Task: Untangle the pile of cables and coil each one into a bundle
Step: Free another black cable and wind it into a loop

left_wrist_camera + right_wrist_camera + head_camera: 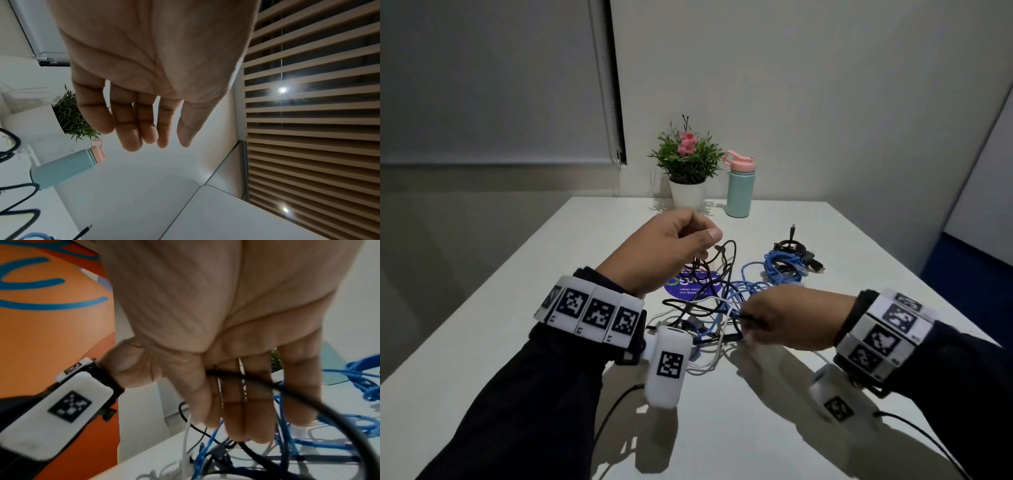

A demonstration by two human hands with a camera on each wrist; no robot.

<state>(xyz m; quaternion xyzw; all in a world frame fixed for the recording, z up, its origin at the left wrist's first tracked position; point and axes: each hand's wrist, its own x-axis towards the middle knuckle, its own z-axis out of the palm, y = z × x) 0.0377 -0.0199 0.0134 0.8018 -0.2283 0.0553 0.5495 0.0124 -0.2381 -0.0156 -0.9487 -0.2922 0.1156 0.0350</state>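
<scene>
From the head view, a green plant in a white pot and a mint green bottle with a pink lid stand at the far end of the white table. A round purple sticker lies under the tangled pile of black, blue and white cables in the middle. A coiled blue cable bundle and a black cable bundle lie at the far right. The left hand is raised, pinching a thin black cable that hangs down into the pile. The right hand holds a black cable end low over the pile.

In the left wrist view, the fingers look nearly straight; the pinch is hidden.

In the right wrist view, the thumb and fingers grip a thick black cable that runs sideways across them.
</scene>
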